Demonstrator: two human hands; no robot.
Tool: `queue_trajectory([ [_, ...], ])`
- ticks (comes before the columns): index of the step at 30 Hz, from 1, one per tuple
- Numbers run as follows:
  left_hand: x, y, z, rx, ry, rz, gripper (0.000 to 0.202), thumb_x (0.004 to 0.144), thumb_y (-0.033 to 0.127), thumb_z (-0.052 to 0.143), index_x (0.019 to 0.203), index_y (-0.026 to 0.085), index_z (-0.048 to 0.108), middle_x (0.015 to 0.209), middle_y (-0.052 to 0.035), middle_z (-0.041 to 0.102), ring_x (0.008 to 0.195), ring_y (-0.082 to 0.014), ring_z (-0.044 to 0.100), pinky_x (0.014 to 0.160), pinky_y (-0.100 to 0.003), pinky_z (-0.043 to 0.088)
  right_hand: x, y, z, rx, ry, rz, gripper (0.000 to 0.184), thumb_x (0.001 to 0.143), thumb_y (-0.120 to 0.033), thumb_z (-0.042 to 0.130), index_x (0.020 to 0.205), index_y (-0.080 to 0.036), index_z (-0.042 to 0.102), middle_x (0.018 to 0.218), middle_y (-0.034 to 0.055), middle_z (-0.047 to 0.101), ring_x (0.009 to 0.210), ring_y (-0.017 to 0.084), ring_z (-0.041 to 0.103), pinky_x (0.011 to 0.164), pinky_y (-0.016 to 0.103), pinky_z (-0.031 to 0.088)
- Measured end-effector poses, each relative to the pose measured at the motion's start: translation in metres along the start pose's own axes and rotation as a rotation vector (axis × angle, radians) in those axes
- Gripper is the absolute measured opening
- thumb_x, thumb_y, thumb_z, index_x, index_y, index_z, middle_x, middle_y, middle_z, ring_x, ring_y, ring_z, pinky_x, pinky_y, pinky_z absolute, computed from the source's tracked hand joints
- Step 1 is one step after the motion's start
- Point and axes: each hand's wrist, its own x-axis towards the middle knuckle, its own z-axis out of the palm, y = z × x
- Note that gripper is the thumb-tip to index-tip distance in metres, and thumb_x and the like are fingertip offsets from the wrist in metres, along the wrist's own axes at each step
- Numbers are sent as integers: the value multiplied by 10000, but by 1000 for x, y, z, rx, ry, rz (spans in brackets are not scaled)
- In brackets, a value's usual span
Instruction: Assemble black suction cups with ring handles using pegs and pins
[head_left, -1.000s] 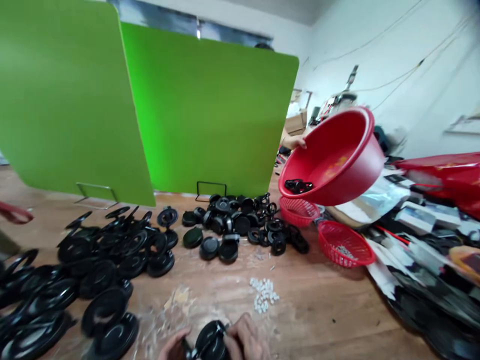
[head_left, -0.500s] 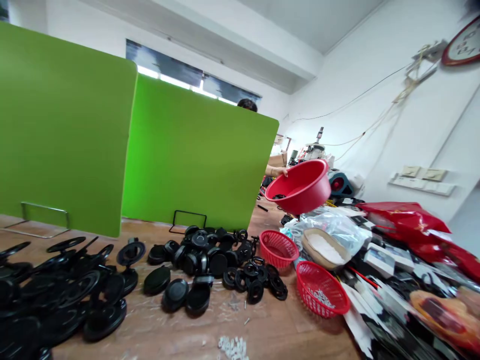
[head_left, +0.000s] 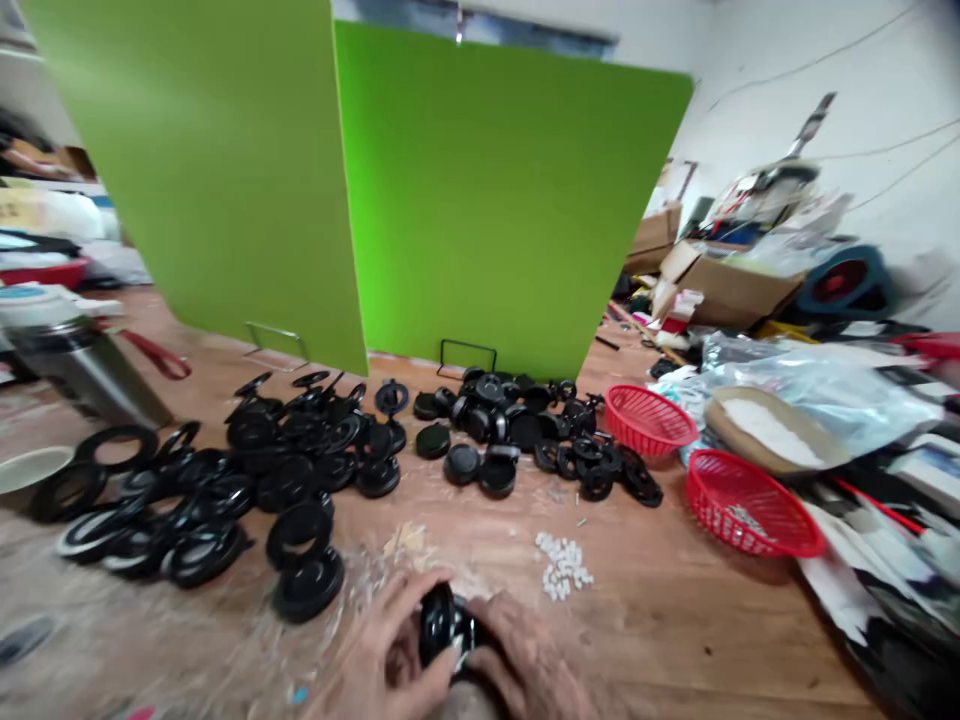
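Low in the view, my left hand [head_left: 382, 650] curls its fingers and thumb around a round black plastic part [head_left: 435, 625]. My right hand [head_left: 529, 655] closes on the same part from the right; its fingertips are blurred. A shiny section shows between the hands, and the lower side is hidden by fingers. Just beyond my right hand lies a small pile of white plastic pieces [head_left: 562, 565]. Left of my hands sits another round black part [head_left: 309, 585], at the near end of a heap of black rings and discs [head_left: 292, 480].
Green partition boards [head_left: 495, 200] stand behind a second heap of black parts [head_left: 510, 420]. To the right are two red baskets [head_left: 750, 505], a tan tray [head_left: 780, 430] of white material and piled clutter. A steel flask [head_left: 97, 370] and a cup [head_left: 34, 470] stand at left.
The view has tilted down and turned right, bringing both hands and the held black part into sight. The red basin held by another person's hand is out of view.
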Motion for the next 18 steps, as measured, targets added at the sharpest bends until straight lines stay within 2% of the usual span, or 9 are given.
queue_trajectory([
  [2, -3, 2, -3, -60, -118, -81, 510, 716, 374, 682, 1186, 218, 561, 869, -51, 634, 627, -140, 553, 583, -249, 485, 4, -4, -13, 57, -102, 25, 342, 914, -238, 498, 1256, -245, 484, 1116, 43, 635, 1032, 182, 602, 906, 294, 506],
  [4, -6, 6, -3, -123, -219, -164, 591, 758, 363, 640, 1281, 183, 432, 765, -13, 593, 622, -124, 530, 589, -236, 460, 6, -5, -18, 119, -181, 29, 341, 923, -232, 488, 1263, -225, 470, 1122, 59, 616, 1046, 183, 580, 929, 311, 487],
  [5, -7, 10, -2, -95, -230, -159, 576, 769, 350, 629, 1280, 183, 423, 769, -2, 572, 617, -113, 514, 585, -230, 450, 6, -4, -18, 139, -206, 33, 337, 929, -232, 476, 1266, -220, 464, 1114, 64, 611, 1040, 183, 575, 928, 318, 484],
  [9, -5, 20, 1, 181, -190, 24, 416, 786, 304, 617, 1188, 252, 524, 906, 7, 482, 630, -85, 485, 589, -224, 435, 4, 0, -15, 181, -237, 60, 334, 947, -231, 439, 1281, -231, 428, 1067, 60, 595, 1000, 178, 567, 881, 318, 490],
  [11, -2, 19, -2, 150, -232, 10, 433, 779, 305, 630, 1195, 261, 518, 928, 7, 465, 638, -83, 485, 583, -223, 435, 4, 0, -16, 186, -251, 64, 325, 949, -232, 438, 1274, -231, 425, 1058, 54, 588, 991, 173, 563, 870, 311, 488],
  [14, 1, 15, -9, -40, -326, -106, 524, 768, 302, 639, 1252, 230, 451, 904, 0, 485, 653, -92, 491, 580, -224, 439, 5, -1, -16, 159, -248, 40, 292, 949, -230, 439, 1241, -226, 444, 1060, 49, 591, 987, 171, 564, 873, 305, 483],
  [16, 0, 22, -8, -39, -313, -126, 522, 766, 285, 628, 1253, 213, 454, 895, -3, 493, 639, -90, 488, 564, -217, 429, 4, -1, -14, 124, -203, 7, 265, 951, -229, 427, 1214, -226, 457, 1046, 50, 602, 975, 172, 578, 852, 293, 494],
  [18, -3, 35, -2, 117, -243, -54, 458, 748, 265, 630, 1194, 226, 530, 938, -8, 492, 645, -89, 490, 573, -218, 428, 3, 1, -9, 88, -117, -54, 243, 957, -233, 399, 1191, -222, 462, 1003, 55, 618, 941, 171, 603, 806, 269, 512],
])
